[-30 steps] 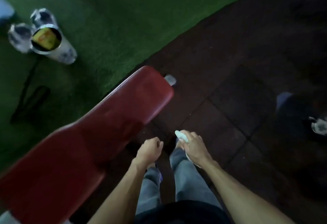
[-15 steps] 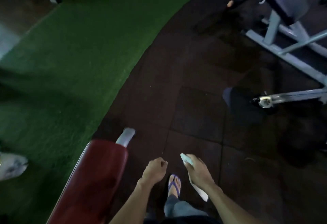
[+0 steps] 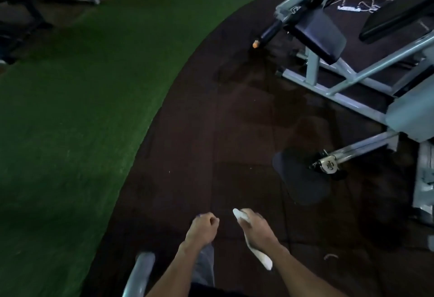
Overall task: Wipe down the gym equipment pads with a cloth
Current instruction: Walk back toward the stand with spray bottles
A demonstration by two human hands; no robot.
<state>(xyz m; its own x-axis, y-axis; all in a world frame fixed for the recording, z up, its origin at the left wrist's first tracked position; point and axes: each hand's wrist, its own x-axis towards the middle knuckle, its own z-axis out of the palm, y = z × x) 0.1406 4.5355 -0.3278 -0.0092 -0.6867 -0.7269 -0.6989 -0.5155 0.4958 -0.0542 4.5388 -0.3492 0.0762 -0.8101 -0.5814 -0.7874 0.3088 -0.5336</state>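
No readable text, label, brand or number anywhere (the whole view dim and blurred)

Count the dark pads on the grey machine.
2: a rectangular seat pad at upper right, and a rounded pad low at mid right, near the floor. The black slab at the right edge may be a third.

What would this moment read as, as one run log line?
right hand: gripping white cloth | left hand: fisted, nothing visible in it | contact: no pad touched | nearest pad: dark pad ahead right | underfoot: dark floor tiles
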